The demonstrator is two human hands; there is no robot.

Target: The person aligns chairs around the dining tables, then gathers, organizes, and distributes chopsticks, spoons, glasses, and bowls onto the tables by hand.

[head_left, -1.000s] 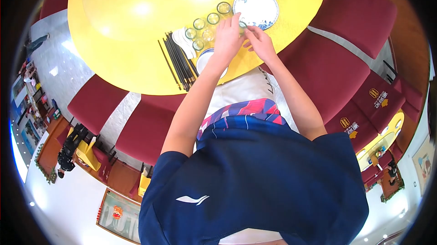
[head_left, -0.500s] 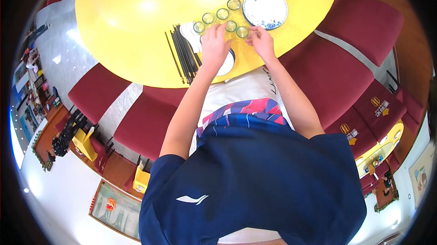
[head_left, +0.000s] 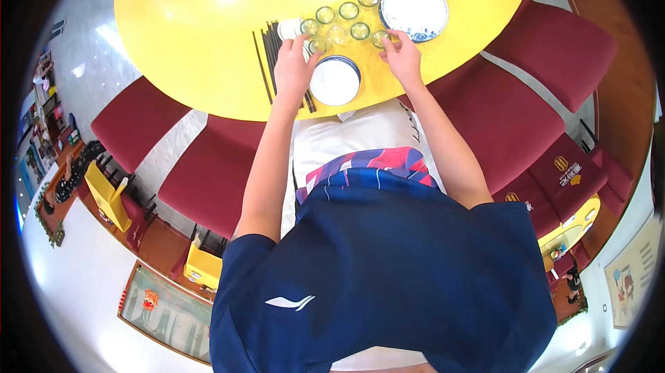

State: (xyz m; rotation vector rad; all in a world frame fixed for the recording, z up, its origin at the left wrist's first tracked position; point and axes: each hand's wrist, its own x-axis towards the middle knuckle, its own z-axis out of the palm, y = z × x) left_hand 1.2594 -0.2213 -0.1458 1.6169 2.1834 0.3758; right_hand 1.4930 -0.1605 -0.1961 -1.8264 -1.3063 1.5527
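Observation:
Several small clear glasses [head_left: 348, 11] stand in two rough rows on the yellow table. My left hand [head_left: 294, 65] has its thumb and fingertips curled around the near-left glass [head_left: 317, 46]. At the other end of the near row, my right hand [head_left: 403, 58] holds the near-right glass [head_left: 381, 39] between thumb and fingers. A stack of small white plates with blue rims [head_left: 335, 81] sits between my forearms, close to the table edge. Black chopsticks [head_left: 271, 61] lie side by side at the left, partly hidden by my left hand and forearm.
A large blue-patterned plate [head_left: 414, 9] lies to the right of the glasses. White dishes [head_left: 289, 28] sit beyond my left hand. The round yellow table [head_left: 187, 47] is ringed by dark red chairs [head_left: 502, 117]. Other people are in the background at left.
My left hand has moved left, uncovering the small plates and the near-left glass. My right hand has closed on the near-right glass. The camera view has shifted slightly.

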